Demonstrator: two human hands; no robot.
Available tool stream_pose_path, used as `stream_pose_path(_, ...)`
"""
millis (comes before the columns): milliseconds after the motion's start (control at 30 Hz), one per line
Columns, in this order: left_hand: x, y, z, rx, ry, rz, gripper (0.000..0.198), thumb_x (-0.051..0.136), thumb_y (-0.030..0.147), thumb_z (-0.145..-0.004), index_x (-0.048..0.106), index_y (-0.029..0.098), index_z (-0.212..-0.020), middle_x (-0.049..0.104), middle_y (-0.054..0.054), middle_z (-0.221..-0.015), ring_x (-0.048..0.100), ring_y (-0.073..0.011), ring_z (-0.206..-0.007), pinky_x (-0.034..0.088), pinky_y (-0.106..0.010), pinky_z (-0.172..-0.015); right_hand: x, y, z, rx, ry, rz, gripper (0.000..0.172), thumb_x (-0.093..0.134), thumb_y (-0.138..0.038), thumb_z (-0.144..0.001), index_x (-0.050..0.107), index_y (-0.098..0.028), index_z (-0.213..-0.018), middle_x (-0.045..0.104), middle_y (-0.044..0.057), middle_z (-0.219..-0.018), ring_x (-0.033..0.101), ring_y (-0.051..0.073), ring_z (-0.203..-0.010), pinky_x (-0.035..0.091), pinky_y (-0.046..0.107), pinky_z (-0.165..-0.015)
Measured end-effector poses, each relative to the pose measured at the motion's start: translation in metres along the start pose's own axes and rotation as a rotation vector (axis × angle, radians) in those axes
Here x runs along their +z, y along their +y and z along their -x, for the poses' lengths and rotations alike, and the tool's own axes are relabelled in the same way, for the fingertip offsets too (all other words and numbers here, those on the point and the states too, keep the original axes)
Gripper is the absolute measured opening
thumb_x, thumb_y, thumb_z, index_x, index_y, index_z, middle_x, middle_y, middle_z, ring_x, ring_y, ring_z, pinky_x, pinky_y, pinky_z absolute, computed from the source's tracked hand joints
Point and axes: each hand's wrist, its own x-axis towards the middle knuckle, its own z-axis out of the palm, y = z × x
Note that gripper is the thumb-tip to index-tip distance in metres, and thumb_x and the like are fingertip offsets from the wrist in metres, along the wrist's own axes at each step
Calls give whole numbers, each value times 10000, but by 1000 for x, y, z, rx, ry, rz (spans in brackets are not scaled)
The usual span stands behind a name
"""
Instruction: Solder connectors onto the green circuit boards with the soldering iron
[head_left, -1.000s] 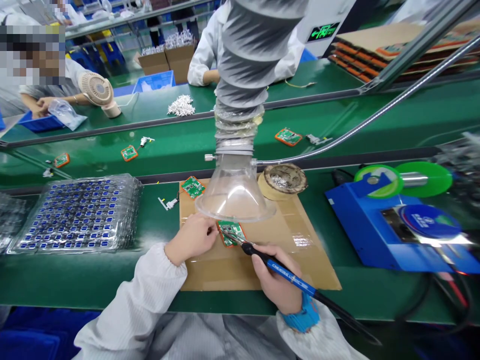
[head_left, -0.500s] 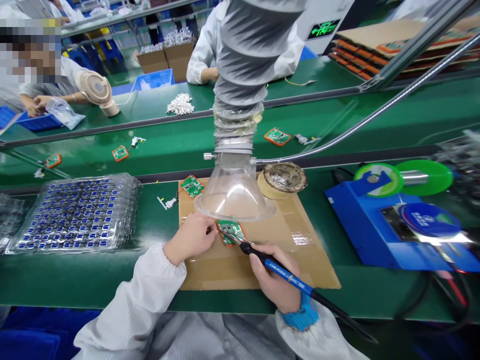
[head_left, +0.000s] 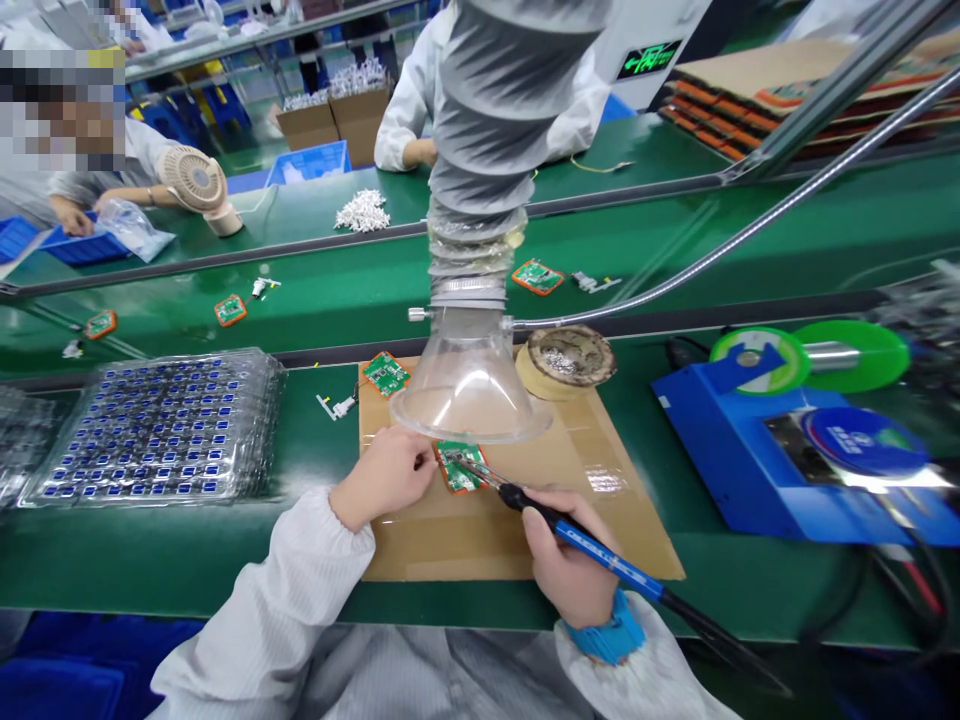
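In my right hand (head_left: 574,560) is a blue and black soldering iron (head_left: 600,555), gripped like a pen. Its metal tip reaches over a green circuit board (head_left: 459,476) with an orange edge, which lies on a cardboard sheet (head_left: 450,545). Whether the tip touches the board I cannot tell. My left hand (head_left: 390,475) rests at the board's left edge, thumb and forefinger pinched; what is between them is hidden. A clear fume hood (head_left: 472,390) hangs just above the board. Behind my left hand lies a second circuit board (head_left: 386,374), with a small white connector (head_left: 343,407) beside it.
At right stands a blue soldering station (head_left: 720,440) with a solder spool (head_left: 757,360). A round tip-cleaning pot (head_left: 570,358) sits behind the hood. Stacked clear trays (head_left: 150,430) fill the left. Beyond runs a green conveyor (head_left: 360,290) with boards; co-workers sit across it.
My right hand and the soldering iron have shifted right and slightly down, while my left hand stays nearly in place. Boards on the conveyor have moved left. A co-worker's hands have moved apart.
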Motion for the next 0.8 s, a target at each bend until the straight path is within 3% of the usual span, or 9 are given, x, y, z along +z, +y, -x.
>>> stream_pose_path(200, -1, 2, 1, -5, -8, -20, 220, 539, 115, -838, 559, 179, -628, 637, -38, -737, 556, -165, -701, 408, -295, -673, 1, 1, -3, 70, 42, -48, 89, 647, -295, -925, 701, -228, -902, 714, 35, -813, 709, 191, -734, 581, 293, -650)
stream_pose_path(367, 1, 4, 8, 69, 22, -126, 155, 545, 95, -810, 554, 184, -683, 648, -73, -841, 601, -218, -870, 456, -334, -790, -2, 4, -2, 86, 45, -55, 85, 653, -302, -926, 702, -232, -927, 704, 35, -823, 704, 201, -762, 567, 308, -668)
stream_pose_path(467, -7, 0, 12, 44, -8, -97, 152, 540, 104, -822, 541, 182, -692, 647, -70, -841, 602, -214, -882, 470, -337, -805, -5, 7, 1, 77, 39, -46, 100, 654, -317, -928, 704, -231, -934, 702, 37, -833, 698, 203, -769, 559, 313, -673)
stream_pose_path(633, -50, -25, 19, -224, -153, 479, 128, 575, 267, -906, 555, 179, -815, 676, -16, -783, 640, -136, -718, 526, -268, -702, -8, 8, 3, 88, 71, -54, 165, 671, -379, -922, 709, -220, -899, 708, 47, -832, 700, 216, -769, 544, 324, -678)
stream_pose_path(733, -87, -45, 15, -419, -75, 779, 138, 598, 257, -911, 516, 173, -838, 717, -50, -839, 710, -149, -753, 564, -267, -703, -9, 7, 3, 110, 84, -65, 208, 694, -424, -906, 715, -218, -886, 718, 57, -832, 704, 225, -767, 536, 326, -679)
stream_pose_path(800, -115, -61, 2, -468, 47, 773, 117, 574, 246, -933, 511, 173, -866, 736, -82, -915, 736, -169, -803, 577, -289, -725, -8, 5, 2, 125, 85, -62, 236, 710, -457, -889, 716, -222, -880, 723, 66, -832, 704, 236, -763, 526, 331, -663)
